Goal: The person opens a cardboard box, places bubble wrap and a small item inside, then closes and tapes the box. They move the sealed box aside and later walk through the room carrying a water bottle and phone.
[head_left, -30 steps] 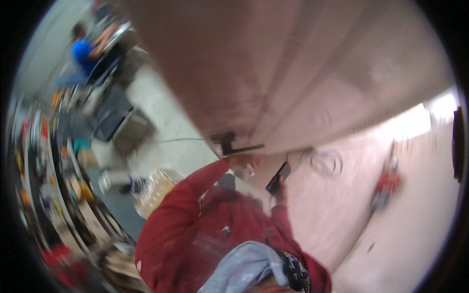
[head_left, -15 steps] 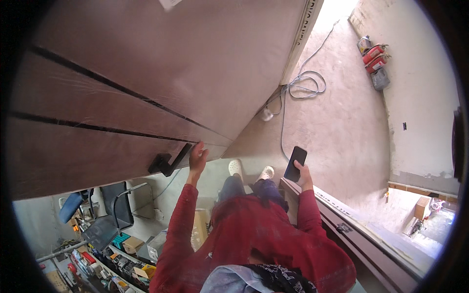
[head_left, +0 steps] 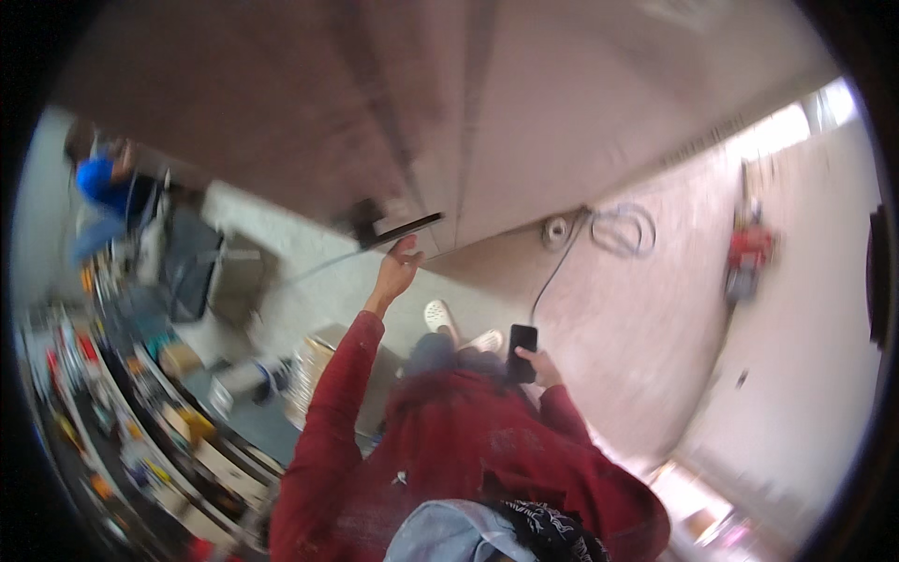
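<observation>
A large brown door [head_left: 581,94] with dark grooves fills the upper part of the view, blurred by motion. On it is a black door handle [head_left: 412,227]. My left hand [head_left: 399,270] reaches up to the handle's end, fingers loosely spread and not wrapped round it; whether the fingertips touch is unclear. My right hand [head_left: 540,365] holds a dark smartphone [head_left: 522,351] low in front of my body, thumb across its face.
A grey cable [head_left: 623,229] lies coiled on the floor beyond the door, near red fire extinguishers [head_left: 752,248] along the right wall. At left, a person in blue [head_left: 103,183] is by a dark chair [head_left: 192,267]. Shelves of tools [head_left: 140,440] stand lower left.
My view has turned left, bringing the person in blue into sight. The door and its handle have shifted rightward in view, my left hand staying beside the handle. The smartphone stays in my right hand.
</observation>
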Demonstrator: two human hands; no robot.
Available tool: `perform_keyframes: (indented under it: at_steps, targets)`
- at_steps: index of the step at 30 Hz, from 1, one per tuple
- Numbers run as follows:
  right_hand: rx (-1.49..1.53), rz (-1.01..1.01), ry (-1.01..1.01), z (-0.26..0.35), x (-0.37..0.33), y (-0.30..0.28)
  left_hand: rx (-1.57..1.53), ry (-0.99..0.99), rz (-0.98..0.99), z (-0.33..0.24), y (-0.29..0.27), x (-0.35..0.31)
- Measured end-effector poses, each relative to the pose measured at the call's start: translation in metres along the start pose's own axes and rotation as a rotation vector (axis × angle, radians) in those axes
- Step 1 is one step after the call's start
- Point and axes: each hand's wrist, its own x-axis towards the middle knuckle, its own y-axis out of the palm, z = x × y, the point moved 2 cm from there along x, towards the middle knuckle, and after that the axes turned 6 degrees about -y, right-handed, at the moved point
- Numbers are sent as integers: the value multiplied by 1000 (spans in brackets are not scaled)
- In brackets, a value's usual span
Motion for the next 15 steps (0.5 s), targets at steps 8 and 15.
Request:
perform_keyframes:
  at_steps: [8,15]
  targets:
    - [-1120,246,-208,148,20,98,-54,-575,-291,152,-8,-134]
    - [-2089,944,-255,205,88,205,-574,-954,-815,211,84,-216]
